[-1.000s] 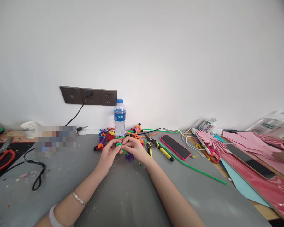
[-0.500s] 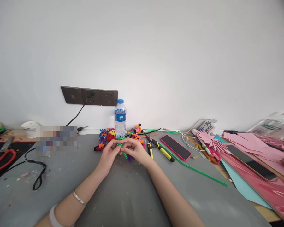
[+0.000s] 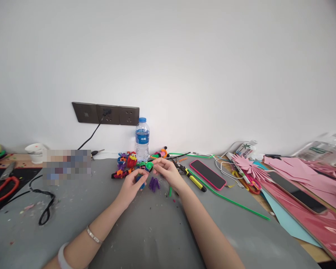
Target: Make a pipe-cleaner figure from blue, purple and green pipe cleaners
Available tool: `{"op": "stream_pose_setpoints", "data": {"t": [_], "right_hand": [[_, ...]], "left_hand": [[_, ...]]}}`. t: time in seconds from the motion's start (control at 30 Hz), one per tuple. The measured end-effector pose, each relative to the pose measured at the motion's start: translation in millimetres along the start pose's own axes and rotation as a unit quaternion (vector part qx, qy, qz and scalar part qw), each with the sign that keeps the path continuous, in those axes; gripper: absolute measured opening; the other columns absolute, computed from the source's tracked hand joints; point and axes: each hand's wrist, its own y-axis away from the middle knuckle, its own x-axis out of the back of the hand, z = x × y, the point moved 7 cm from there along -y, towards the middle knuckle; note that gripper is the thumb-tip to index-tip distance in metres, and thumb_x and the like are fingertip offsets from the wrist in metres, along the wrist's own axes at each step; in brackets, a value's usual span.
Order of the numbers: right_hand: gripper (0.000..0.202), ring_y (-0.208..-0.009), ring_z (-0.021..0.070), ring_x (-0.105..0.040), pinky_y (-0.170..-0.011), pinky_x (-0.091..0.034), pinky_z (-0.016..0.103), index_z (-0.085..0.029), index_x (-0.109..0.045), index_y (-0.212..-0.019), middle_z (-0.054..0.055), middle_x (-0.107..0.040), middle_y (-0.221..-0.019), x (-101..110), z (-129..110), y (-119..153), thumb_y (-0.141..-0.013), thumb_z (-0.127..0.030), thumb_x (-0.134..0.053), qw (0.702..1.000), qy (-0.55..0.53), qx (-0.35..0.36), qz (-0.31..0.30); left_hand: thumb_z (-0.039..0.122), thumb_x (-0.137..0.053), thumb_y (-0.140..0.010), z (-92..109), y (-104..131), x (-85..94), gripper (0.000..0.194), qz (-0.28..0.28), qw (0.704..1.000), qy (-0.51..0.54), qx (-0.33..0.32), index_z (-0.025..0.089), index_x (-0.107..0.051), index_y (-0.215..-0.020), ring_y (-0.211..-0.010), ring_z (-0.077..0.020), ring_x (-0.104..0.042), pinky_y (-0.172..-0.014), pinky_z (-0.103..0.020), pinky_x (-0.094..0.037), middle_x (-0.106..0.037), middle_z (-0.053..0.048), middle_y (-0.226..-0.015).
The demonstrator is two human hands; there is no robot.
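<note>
My right hand [image 3: 166, 172] is closed in a pinch at a green pipe-cleaner coil [image 3: 149, 166], wound into a small round spiral. A small dark tip shows by its fingertips. My left hand [image 3: 133, 186] is lower and to the left, thumb and fingers apart. Partly behind its fingers is a blue fuzzy piece [image 3: 142, 184]; contact with it is unclear. A bent purple pipe-cleaner piece [image 3: 154, 184] lies on the grey tabletop between the hands. Pipe-cleaner figures, one red and yellow [image 3: 131, 160], one purple and orange [image 3: 122, 161], stand just beyond.
A water bottle [image 3: 142, 142] stands against the wall. Right of my hands lie yellow-handled pliers [image 3: 196, 181], a pink-cased phone [image 3: 208, 175] and a long green pipe cleaner [image 3: 235, 202]. Pink paper [image 3: 294, 173] covers the right side. Orange-handled scissors [image 3: 5, 190] lie far left.
My hands have moved apart, the left slightly down. The green pipe cleaner's hanging tail no longer shows; its coil is now at my right fingertips. The purple piece and blue piece have come into view.
</note>
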Motion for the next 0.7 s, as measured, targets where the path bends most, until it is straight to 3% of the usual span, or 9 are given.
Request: {"op": "stream_pose_setpoints", "data": {"t": [0.1,0.23,0.33,0.47,0.7], "right_hand": [[0.024,-0.054,0.0098,-0.046,-0.055,-0.039,0.023,-0.017,-0.066,-0.082,-0.003,-0.054,-0.06,4,-5,2,-0.078,-0.04,-0.07,0.999,0.041,-0.005,0.01],[0.022,-0.051,0.009,-0.04,-0.051,-0.034,0.023,-0.017,-0.065,-0.079,-0.004,-0.05,-0.058,-5,-6,4,-0.079,-0.038,-0.067,0.997,0.066,-0.009,-0.026],[0.023,-0.049,0.0077,-0.037,-0.048,-0.031,0.022,-0.016,-0.063,-0.077,-0.004,-0.049,-0.059,-7,-4,4,-0.078,-0.039,-0.068,0.998,0.052,-0.016,-0.03],[0.025,-0.049,0.0069,-0.037,-0.047,-0.029,0.022,-0.016,-0.062,-0.079,-0.003,-0.051,-0.062,-10,-6,5,-0.079,-0.041,-0.068,0.998,0.052,-0.017,-0.038],[0.031,-0.05,0.0086,-0.047,-0.049,-0.037,0.022,-0.018,-0.055,-0.081,-0.005,-0.053,-0.06,-15,0,5,-0.077,-0.044,-0.072,0.995,0.066,-0.028,-0.065]], "left_hand": [[0.047,-0.06,-0.084,-1,2,-2.8,0.029,-0.016,1.0,0.001,0.003,0.018,-0.061,-0.084,-0.049,-0.0082,-0.038,-0.047,-0.02,-0.032,-0.047,0.005,-0.06],[0.047,-0.064,-0.08,3,4,-4.6,0.029,-0.016,1.0,-0.003,0.008,0.019,-0.061,-0.085,-0.048,-0.0083,-0.039,-0.048,-0.021,-0.033,-0.044,0.006,-0.06],[0.045,-0.069,-0.076,7,6,-3.6,0.029,0.004,1.0,-0.013,0.008,0.019,-0.057,-0.079,-0.047,-0.0067,-0.041,-0.047,-0.021,-0.034,-0.05,0.005,-0.069],[0.046,-0.07,-0.074,9,7,-5.5,0.032,-0.003,1.0,-0.012,0.011,0.019,-0.062,-0.09,-0.047,-0.0061,-0.042,-0.046,-0.022,-0.036,-0.059,0.001,-0.082],[0.048,-0.066,-0.078,0,6,-8.1,0.032,-0.037,0.999,-0.029,0.02,0.016,-0.067,-0.075,-0.046,-0.0086,-0.036,-0.048,-0.023,-0.029,-0.04,0.007,-0.048]]}}
